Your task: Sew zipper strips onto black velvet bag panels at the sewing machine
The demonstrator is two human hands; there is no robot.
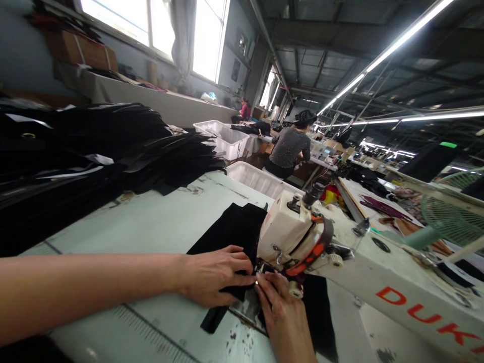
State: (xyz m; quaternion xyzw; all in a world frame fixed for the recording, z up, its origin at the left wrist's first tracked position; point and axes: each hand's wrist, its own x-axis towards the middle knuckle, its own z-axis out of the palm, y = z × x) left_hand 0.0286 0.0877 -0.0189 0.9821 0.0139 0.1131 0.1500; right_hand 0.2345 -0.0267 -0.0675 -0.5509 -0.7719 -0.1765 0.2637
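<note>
A cream sewing machine [283, 227] with an orange-and-black band stands on the pale table [166, 217]. Black fabric [230, 229] lies under its needle area and shows again on the right side of the machine. My left hand [217, 276] rests flat on the fabric, fingers apart and pointing toward the needle. Close to the presser foot, my right hand [283, 312] has its fingers bent together at the fabric's edge; what lies between the fingertips is too small to make out. The fingertips of both hands nearly meet.
A large pile of black fabric pieces [94, 151] covers the table's left side. White plastic bins [253, 176] stand beyond the far edge. A person in a grey top [289, 146] sits farther back. At the right is a green fan [454, 201].
</note>
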